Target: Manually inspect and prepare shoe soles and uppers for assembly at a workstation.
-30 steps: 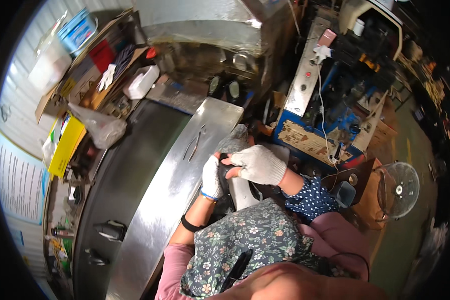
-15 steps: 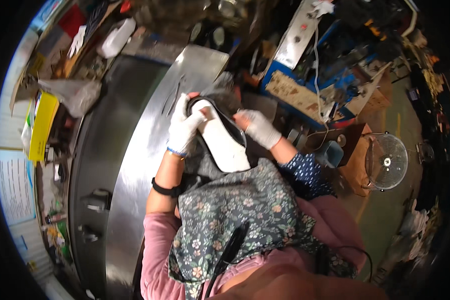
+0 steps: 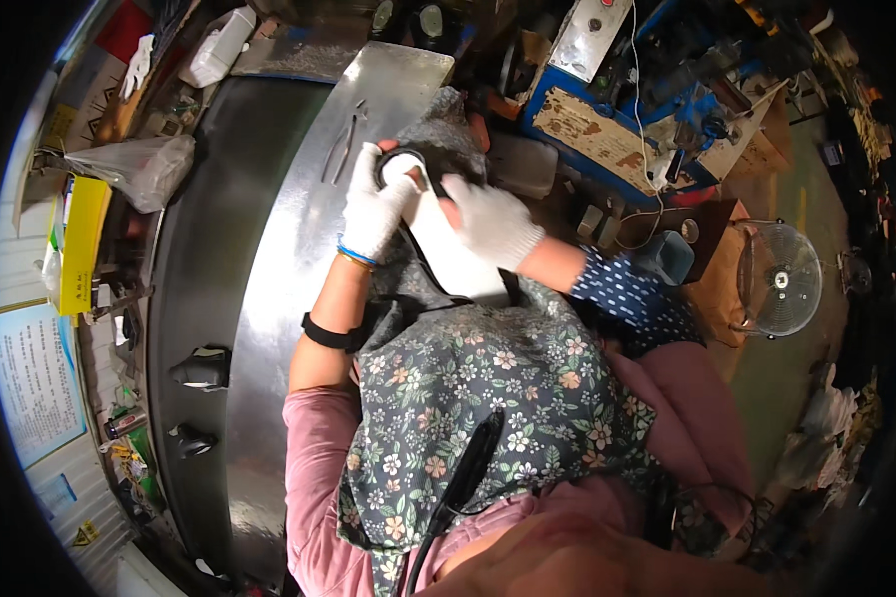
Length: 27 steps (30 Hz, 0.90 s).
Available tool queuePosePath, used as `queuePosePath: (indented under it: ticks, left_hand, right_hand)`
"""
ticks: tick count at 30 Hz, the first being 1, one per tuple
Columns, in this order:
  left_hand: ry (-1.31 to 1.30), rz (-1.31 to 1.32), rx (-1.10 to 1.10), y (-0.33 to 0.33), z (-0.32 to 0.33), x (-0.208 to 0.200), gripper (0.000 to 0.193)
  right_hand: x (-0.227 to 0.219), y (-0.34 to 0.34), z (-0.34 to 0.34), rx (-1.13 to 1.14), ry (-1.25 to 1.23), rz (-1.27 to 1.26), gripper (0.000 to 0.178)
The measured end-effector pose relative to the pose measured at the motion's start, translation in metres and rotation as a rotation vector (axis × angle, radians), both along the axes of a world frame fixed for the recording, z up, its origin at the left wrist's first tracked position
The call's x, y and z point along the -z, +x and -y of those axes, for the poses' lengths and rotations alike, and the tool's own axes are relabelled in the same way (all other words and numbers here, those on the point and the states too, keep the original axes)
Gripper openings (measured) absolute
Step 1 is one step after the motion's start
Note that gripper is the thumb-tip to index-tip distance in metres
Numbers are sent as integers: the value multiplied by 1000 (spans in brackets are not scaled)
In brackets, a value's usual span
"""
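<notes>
A dark shoe upper with a long white insole-shaped face (image 3: 453, 261) lies lengthwise over my lap, its far end tilted up in my hands. Around that far end my left hand (image 3: 374, 211), in a white knit glove with bare fingertips, is closed, its thumb pressed on the white face. My right hand (image 3: 496, 223), gloved likewise, bends across the upper's right edge with its fingers curled against it. The glove hides part of that edge and most of those fingertips. Beneath the shoe are a grey cloth (image 3: 446, 129) and my floral apron (image 3: 468, 398).
To the left runs a shiny metal bench top (image 3: 279, 289) with a slim metal tool (image 3: 343, 149) on it. Beyond lies a dark conveyor belt (image 3: 194, 269) carrying black shoes (image 3: 202, 368). A blue-framed machine (image 3: 597, 129) and a fan (image 3: 779, 279) stand to the right.
My right hand has moved inward and up, from beside the dark rim to over the white face's right edge. My left hand keeps its hold on the far end. The view has shifted slightly.
</notes>
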State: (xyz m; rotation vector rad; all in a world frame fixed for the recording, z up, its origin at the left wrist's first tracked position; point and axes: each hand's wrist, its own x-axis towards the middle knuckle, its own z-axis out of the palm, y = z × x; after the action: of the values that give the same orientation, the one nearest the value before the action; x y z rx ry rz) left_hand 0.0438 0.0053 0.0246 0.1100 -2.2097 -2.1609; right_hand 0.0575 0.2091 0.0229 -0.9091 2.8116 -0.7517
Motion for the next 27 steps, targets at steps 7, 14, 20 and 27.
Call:
queuePosePath:
  ticks: [7,14,20,27]
  left_hand:
    - [848,-129,-57,11,5,27,69]
    - [-1125,96,-246,41,7,16,44]
    - [-741,217,201,52,38,-24,56]
    - [-1216,-243,-287,102,2,50,32]
  right_hand:
    - [27,16,-11,35,-693,552,76]
    - [4,31,32,164,-267,431,88]
    - [35,22,36,108,-702,314,87]
    - [38,32,29,196,-574,274,86]
